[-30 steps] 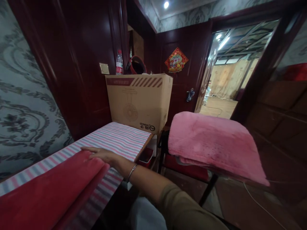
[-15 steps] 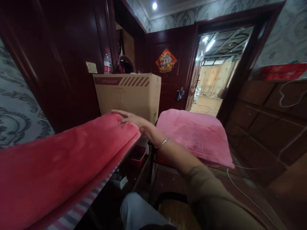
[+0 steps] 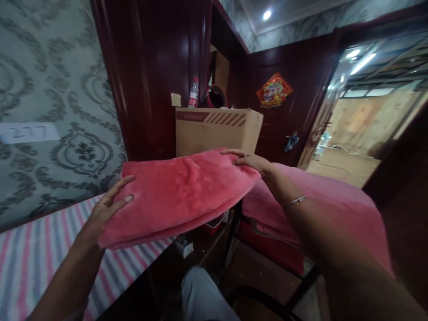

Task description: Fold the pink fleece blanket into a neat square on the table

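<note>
A folded pinkish-red plush blanket [image 3: 180, 191] lies between my two hands, above the striped tablecloth [image 3: 50, 249]. My left hand [image 3: 112, 205] grips its left edge, with the thumb and fingertips on top and the palm side partly hidden. At the far right corner, my right hand [image 3: 250, 162] is closed on the fabric, its fingers lying over the upper edge. The blanket's right part reaches past the tablecloth's edge. Beside my right forearm lies a second pink plush piece [image 3: 337, 205], folded in layers on a seat or stand that it mostly covers.
Behind the blanket stands a large cardboard box [image 3: 214, 133] with a plastic bottle [image 3: 193, 93] and a dark red-rimmed round object [image 3: 216, 96] on top. A dark red door [image 3: 264, 127] and an open doorway are at the right. Below is a small box [image 3: 185, 246].
My left hand has come into view, holding the blanket's left edge. The blanket's left end has moved right, uncovering striped cloth. The view has swung left; my right hand stays on its corner.
</note>
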A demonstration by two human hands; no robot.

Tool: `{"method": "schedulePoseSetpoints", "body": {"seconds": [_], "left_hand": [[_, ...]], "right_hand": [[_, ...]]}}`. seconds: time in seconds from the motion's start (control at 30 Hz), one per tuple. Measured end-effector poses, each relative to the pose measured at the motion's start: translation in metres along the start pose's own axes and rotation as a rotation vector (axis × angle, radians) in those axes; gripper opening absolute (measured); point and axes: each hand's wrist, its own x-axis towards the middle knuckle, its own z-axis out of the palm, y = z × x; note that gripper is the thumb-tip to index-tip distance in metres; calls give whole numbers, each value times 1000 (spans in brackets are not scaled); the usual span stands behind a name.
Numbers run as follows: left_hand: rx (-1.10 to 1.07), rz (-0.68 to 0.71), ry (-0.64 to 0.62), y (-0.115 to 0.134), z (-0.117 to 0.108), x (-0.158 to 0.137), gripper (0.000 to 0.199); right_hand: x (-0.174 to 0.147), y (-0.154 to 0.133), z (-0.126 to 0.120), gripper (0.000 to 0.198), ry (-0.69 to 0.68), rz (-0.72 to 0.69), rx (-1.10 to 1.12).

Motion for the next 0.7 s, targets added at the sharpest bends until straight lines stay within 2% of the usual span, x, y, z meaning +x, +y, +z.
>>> {"method": "schedulePoseSetpoints", "body": {"seconds": [0.17,0.33,0.47,0.7], "left_hand": [[-124,-129,-4,-3,-12,-7,84],[-133,-199,45,-14,-38,-22,77],[-134,-273,77,-29,-62,-29,73],[-138,-338,167,-61,-98,-43,80]], "right_hand": [[20,27,32,55,16,56,78],[46,64,87,63,28,54,97],[71,87,134,63,13,20,145],[109,115,196,65,-22,-135,264]]}}
